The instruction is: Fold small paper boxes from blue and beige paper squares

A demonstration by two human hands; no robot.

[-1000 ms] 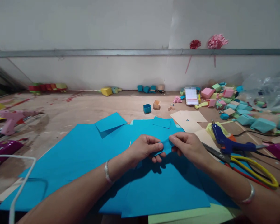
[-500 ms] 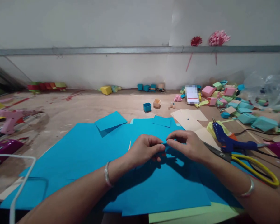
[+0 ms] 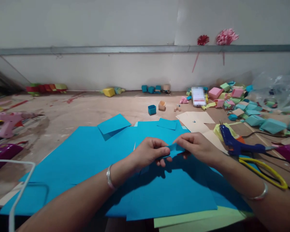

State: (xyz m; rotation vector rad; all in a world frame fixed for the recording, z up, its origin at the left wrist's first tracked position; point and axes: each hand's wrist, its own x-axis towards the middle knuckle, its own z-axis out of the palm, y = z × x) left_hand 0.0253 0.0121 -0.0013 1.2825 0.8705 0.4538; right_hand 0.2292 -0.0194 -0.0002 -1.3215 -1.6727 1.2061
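Observation:
A small blue paper piece (image 3: 176,150) is held between both hands, over large blue sheets (image 3: 106,154). My left hand (image 3: 151,150) pinches its left end between thumb and fingers. At the piece's right end, my right hand (image 3: 195,145) is closed on it with thumb and fingertips. Behind the hands lie a folded blue card (image 3: 116,125) and a smaller blue rectangle (image 3: 168,123). Farther back stand a small open blue box (image 3: 152,110) and a peach one (image 3: 162,105).
Yellow-handled scissors (image 3: 268,170) and a blue glue gun (image 3: 236,145) lie by my right forearm. A pink glue gun (image 3: 8,124) and a white cable frame (image 3: 26,180) are at left. Folded paper shapes (image 3: 255,120) pile up at the back right.
The blue piece between my hands now shows more of its surface. My right hand has tilted and shifted slightly, with its fingers on the piece's right end.

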